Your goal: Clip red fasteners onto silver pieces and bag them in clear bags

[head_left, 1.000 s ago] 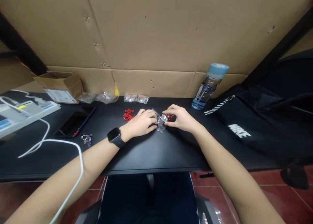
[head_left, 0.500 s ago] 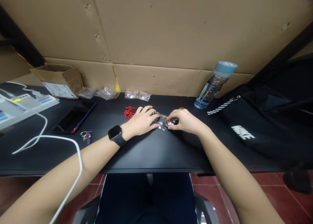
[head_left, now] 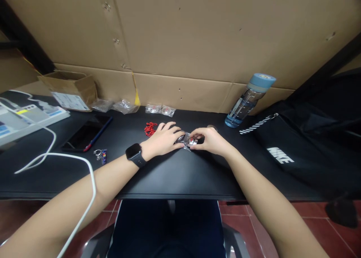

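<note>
A small clear plastic bag (head_left: 186,137) lies on the black table between my hands. My left hand (head_left: 167,138), with a black watch on its wrist, has its fingers curled over the bag's left end and the thumb below. Between the thumb and fingers of my right hand (head_left: 211,141) is a round silver disc (head_left: 193,141) with a red mark, at the bag's right end. Whether the disc is fully inside the bag cannot be made out. Just left of my left hand is a heap of red cord (head_left: 150,129).
Two bagged discs (head_left: 160,110), crumpled plastic bags (head_left: 125,106) and a cardboard box (head_left: 70,91) line the back. At left are a phone (head_left: 87,133), a keychain (head_left: 104,156), a power strip (head_left: 34,121) and a white cable (head_left: 90,171). A bottle (head_left: 244,104) and black bag (head_left: 304,138) stand right.
My right hand has slid slightly left with the disc, nearer to my left hand, and the bag between them looks more bunched. My left hand stays in place.
</note>
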Demonstrator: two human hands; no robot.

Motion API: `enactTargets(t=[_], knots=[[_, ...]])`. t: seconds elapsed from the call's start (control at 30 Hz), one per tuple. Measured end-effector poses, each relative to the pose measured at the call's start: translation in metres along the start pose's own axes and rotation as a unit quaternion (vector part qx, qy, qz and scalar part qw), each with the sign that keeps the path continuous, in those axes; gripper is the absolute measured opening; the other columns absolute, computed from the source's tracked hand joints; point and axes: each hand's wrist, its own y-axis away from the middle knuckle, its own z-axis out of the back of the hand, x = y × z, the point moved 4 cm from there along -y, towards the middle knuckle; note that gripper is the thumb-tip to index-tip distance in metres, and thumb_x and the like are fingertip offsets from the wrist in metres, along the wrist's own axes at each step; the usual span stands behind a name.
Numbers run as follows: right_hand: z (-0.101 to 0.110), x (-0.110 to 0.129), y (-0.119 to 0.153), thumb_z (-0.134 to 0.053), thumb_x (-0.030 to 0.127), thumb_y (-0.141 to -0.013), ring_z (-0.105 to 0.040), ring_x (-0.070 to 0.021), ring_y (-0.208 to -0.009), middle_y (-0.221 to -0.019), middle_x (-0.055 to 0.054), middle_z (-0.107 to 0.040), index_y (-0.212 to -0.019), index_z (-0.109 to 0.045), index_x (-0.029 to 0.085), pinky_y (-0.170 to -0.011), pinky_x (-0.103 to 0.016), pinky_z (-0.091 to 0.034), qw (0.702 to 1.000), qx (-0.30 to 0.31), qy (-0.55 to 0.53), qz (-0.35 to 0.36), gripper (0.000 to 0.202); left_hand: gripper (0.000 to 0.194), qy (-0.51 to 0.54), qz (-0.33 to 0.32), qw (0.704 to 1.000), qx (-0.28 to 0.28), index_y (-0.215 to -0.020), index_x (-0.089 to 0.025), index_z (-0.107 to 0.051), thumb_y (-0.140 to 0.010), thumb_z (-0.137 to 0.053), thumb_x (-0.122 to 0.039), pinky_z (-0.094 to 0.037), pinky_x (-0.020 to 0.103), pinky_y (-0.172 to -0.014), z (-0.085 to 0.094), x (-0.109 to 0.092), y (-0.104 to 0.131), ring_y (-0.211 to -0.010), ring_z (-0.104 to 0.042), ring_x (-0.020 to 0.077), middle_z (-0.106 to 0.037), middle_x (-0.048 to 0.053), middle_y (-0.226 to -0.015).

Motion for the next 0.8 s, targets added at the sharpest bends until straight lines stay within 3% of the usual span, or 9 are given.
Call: enactTargets(t=[0.1,0.2,0.33,0.53,0.8], knots=[[0.000,-0.005,-0.001,-0.094,0.032,-0.067,-0.073,-0.0176,-0.084,-0.099,-0.004,-0.071,-0.097,-0.072,0.020,-0.080,-0.030,-0.059,0.999,-0.039,-0.036,-0.007,0.039,0.049,0.001,0.005,1.000,0.000,-0.143,-0.028,-0.060,-0.103,-0.053,-0.056,-0.032,0.055,-0.111,0.000,0.000,0.000,-0.146,-0.037,0.0388,-0.060,0.010,-0.148],[0.001,-0.006,-0.003,-0.095,0.034,-0.066,-0.070,-0.0172,-0.079,-0.093,-0.003,-0.069,-0.087,-0.070,0.019,-0.077,-0.031,-0.059,0.998,-0.056,-0.011,0.002,0.036,0.048,0.002,0.006,1.000,0.002,-0.143,-0.028,-0.060,-0.103,-0.052,-0.055,-0.032,0.056,-0.111,0.001,-0.001,0.001,-0.147,-0.036,0.0397,-0.059,0.010,-0.148],[0.005,-0.006,-0.003,-0.090,0.035,-0.074,-0.071,-0.0188,-0.083,-0.094,-0.004,-0.073,-0.089,-0.075,0.020,-0.082,-0.033,-0.059,1.000,-0.008,-0.010,0.023,0.026,0.049,0.011,0.007,1.000,0.005,-0.143,-0.029,-0.060,-0.104,-0.050,-0.055,-0.032,0.056,-0.112,0.003,-0.001,0.001,-0.147,-0.036,0.0401,-0.059,0.011,-0.148],[0.008,-0.020,0.000,-0.083,0.040,-0.081,-0.076,-0.0238,-0.105,-0.113,-0.007,-0.075,-0.105,-0.075,0.021,-0.099,-0.040,-0.060,0.987,0.049,-0.152,0.015,0.031,0.050,0.020,0.007,1.000,0.006,-0.145,-0.031,-0.059,-0.103,-0.051,-0.057,-0.033,0.057,-0.111,0.004,0.001,0.002,-0.147,-0.035,0.0402,-0.060,0.010,-0.147],[0.002,-0.027,-0.003,-0.092,0.044,-0.070,-0.080,-0.0268,-0.096,-0.110,-0.006,-0.070,-0.101,-0.064,0.021,-0.081,-0.034,-0.065,0.984,-0.013,-0.166,-0.062,0.047,0.048,0.024,0.004,1.000,0.009,-0.143,-0.029,-0.060,-0.103,-0.051,-0.055,-0.034,0.057,-0.110,0.004,0.000,0.001,-0.146,-0.037,0.0391,-0.060,0.010,-0.146]])
